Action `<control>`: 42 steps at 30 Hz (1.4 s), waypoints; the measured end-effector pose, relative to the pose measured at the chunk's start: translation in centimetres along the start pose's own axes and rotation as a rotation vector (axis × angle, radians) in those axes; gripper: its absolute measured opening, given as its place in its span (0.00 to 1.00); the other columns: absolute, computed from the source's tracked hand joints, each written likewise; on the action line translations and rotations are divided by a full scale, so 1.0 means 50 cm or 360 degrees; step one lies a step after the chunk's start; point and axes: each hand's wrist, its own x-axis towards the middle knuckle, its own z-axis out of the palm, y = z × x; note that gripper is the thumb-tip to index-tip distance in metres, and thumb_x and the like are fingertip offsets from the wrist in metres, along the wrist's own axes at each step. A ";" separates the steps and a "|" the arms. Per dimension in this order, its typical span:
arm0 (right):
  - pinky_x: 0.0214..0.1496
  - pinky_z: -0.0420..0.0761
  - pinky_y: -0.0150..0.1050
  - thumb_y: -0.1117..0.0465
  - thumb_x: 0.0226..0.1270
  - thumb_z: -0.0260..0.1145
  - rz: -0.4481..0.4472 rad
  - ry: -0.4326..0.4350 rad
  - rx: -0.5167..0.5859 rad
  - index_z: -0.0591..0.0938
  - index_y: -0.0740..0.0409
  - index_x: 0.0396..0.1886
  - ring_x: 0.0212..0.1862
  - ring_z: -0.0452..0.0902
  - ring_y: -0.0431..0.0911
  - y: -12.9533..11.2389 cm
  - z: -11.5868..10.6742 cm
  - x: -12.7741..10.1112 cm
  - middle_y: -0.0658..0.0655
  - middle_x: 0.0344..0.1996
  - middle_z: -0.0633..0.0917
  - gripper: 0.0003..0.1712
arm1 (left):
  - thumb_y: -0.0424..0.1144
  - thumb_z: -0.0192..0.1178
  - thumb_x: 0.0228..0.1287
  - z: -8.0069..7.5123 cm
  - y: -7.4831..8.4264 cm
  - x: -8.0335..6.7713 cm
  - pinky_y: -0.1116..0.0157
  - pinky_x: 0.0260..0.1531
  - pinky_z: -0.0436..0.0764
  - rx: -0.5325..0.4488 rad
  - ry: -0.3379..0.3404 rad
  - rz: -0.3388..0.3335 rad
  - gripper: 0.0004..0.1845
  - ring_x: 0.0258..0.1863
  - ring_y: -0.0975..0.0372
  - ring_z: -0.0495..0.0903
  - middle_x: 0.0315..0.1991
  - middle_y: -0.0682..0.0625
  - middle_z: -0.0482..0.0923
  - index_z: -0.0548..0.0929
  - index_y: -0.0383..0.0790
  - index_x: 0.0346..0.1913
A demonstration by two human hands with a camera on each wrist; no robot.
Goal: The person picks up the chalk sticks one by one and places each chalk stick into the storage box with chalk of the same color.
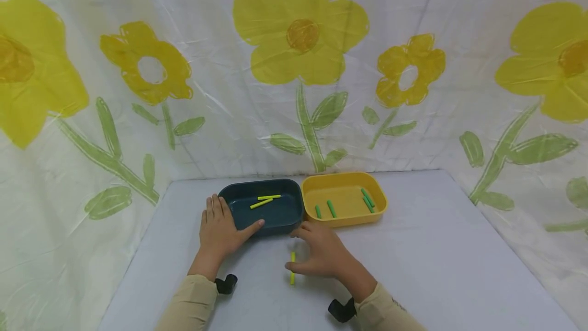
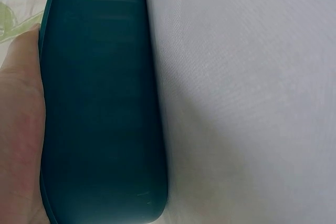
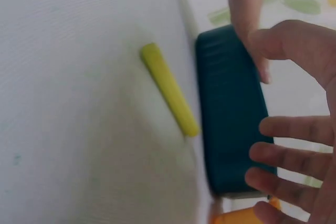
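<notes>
My left hand rests on the left end of a dark teal tray, its fingers straight along the rim and its thumb over the near edge. Two yellow sticks lie crossed inside that tray. My right hand hovers over the table with thumb and fingers spread apart, holding nothing. Below it, a single yellow stick lies on the cloth, partly covered by the thumb in the head view. In the left wrist view the teal tray's side wall stands beside the palm.
A yellow tray adjoins the teal tray on the right, with several green sticks in it. White cloth covers the table. Behind both trays hangs a white curtain printed with yellow flowers.
</notes>
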 end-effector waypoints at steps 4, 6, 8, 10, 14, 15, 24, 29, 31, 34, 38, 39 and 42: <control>0.55 0.85 0.47 0.28 0.54 0.78 0.0070 -0.0141 -0.0017 0.86 0.46 0.60 0.56 0.81 0.43 0.006 0.013 -0.006 0.44 0.57 0.85 0.41 | 0.92 0.46 0.53 0.000 0.001 -0.001 0.34 0.82 0.42 -0.0002 -0.0004 -0.0005 0.81 0.85 0.33 0.33 0.84 0.24 0.31 0.39 0.19 0.82; 0.54 0.85 0.46 0.27 0.52 0.78 0.0090 -0.0194 -0.0034 0.86 0.46 0.60 0.55 0.81 0.42 0.008 0.016 -0.007 0.45 0.56 0.85 0.42 | 0.92 0.45 0.53 0.000 0.001 -0.001 0.34 0.82 0.42 -0.0001 -0.0004 -0.0005 0.81 0.85 0.33 0.33 0.84 0.24 0.31 0.39 0.19 0.82; 0.54 0.84 0.45 0.25 0.50 0.78 0.0097 -0.0236 -0.0061 0.87 0.45 0.59 0.53 0.80 0.42 0.010 0.019 -0.008 0.45 0.54 0.85 0.43 | 0.92 0.45 0.53 0.000 0.001 -0.001 0.34 0.82 0.42 0.0004 0.0003 -0.0003 0.81 0.85 0.33 0.33 0.84 0.24 0.31 0.39 0.19 0.82; 0.53 0.84 0.43 0.23 0.48 0.78 0.0099 -0.0269 -0.0089 0.87 0.45 0.59 0.51 0.79 0.40 0.012 0.023 -0.009 0.45 0.52 0.85 0.44 | 0.92 0.46 0.53 0.000 0.001 -0.001 0.34 0.82 0.43 0.0001 0.0010 0.0001 0.81 0.85 0.33 0.34 0.84 0.24 0.30 0.39 0.19 0.82; 0.49 0.82 0.41 0.21 0.45 0.78 0.0111 -0.0334 -0.0129 0.87 0.43 0.57 0.47 0.75 0.39 0.015 0.031 -0.011 0.43 0.47 0.83 0.45 | 0.91 0.47 0.54 0.000 0.000 -0.001 0.34 0.83 0.44 -0.0002 0.0017 0.0007 0.80 0.85 0.34 0.33 0.84 0.24 0.30 0.40 0.19 0.82; 0.49 0.82 0.40 0.21 0.45 0.78 0.0117 -0.0348 -0.0133 0.87 0.43 0.56 0.46 0.74 0.39 0.015 0.032 -0.011 0.43 0.46 0.83 0.44 | 0.91 0.47 0.54 0.000 0.000 -0.001 0.35 0.83 0.43 -0.0001 0.0015 0.0007 0.80 0.85 0.34 0.32 0.84 0.25 0.30 0.39 0.19 0.82; 0.50 0.81 0.42 0.23 0.46 0.78 0.0143 -0.0403 -0.0157 0.86 0.41 0.56 0.48 0.72 0.40 0.008 0.035 -0.011 0.43 0.47 0.81 0.42 | 0.91 0.46 0.54 0.000 0.000 -0.001 0.35 0.83 0.43 0.0018 -0.0002 0.0007 0.80 0.85 0.34 0.31 0.84 0.24 0.29 0.38 0.19 0.82; 0.50 0.80 0.41 0.24 0.45 0.79 0.0122 -0.0387 -0.0179 0.86 0.41 0.57 0.49 0.72 0.40 0.006 0.031 -0.011 0.44 0.48 0.80 0.43 | 0.91 0.45 0.54 -0.003 0.003 -0.001 0.35 0.83 0.43 0.0013 -0.0007 0.0001 0.81 0.85 0.34 0.31 0.84 0.25 0.28 0.38 0.19 0.82; 0.49 0.80 0.40 0.24 0.45 0.80 0.0117 -0.0380 -0.0182 0.86 0.41 0.57 0.48 0.72 0.40 0.006 0.031 -0.011 0.44 0.48 0.80 0.43 | 0.92 0.45 0.54 -0.004 0.003 -0.001 0.35 0.83 0.42 0.0009 -0.0008 -0.0001 0.81 0.85 0.34 0.32 0.84 0.25 0.28 0.38 0.19 0.82; 0.48 0.80 0.39 0.24 0.45 0.80 0.0113 -0.0378 -0.0191 0.86 0.41 0.56 0.48 0.72 0.40 0.006 0.031 -0.011 0.44 0.48 0.80 0.43 | 0.92 0.44 0.54 -0.005 0.003 0.000 0.35 0.83 0.43 0.0020 -0.0001 0.0003 0.81 0.85 0.34 0.33 0.84 0.24 0.29 0.39 0.19 0.82; 0.48 0.80 0.40 0.22 0.44 0.79 0.0113 -0.0393 -0.0212 0.86 0.42 0.55 0.48 0.72 0.40 0.005 0.033 -0.013 0.44 0.48 0.80 0.44 | 0.91 0.45 0.55 -0.004 0.003 -0.002 0.35 0.83 0.43 0.0028 0.0004 0.0009 0.80 0.85 0.33 0.34 0.84 0.24 0.29 0.39 0.19 0.82; 0.48 0.81 0.40 0.22 0.44 0.78 0.0114 -0.0399 -0.0213 0.86 0.42 0.55 0.48 0.73 0.40 0.003 0.033 -0.014 0.45 0.48 0.81 0.44 | 0.91 0.45 0.55 -0.004 0.003 -0.002 0.35 0.83 0.44 0.0028 0.0003 0.0009 0.80 0.85 0.33 0.34 0.84 0.24 0.29 0.39 0.19 0.82; 0.48 0.81 0.41 0.21 0.45 0.78 0.0109 -0.0412 -0.0206 0.86 0.43 0.55 0.48 0.73 0.40 -0.001 0.031 -0.016 0.45 0.49 0.81 0.44 | 0.91 0.45 0.55 -0.003 0.003 -0.003 0.35 0.83 0.43 0.0024 -0.0006 0.0006 0.80 0.85 0.33 0.32 0.84 0.24 0.29 0.39 0.19 0.82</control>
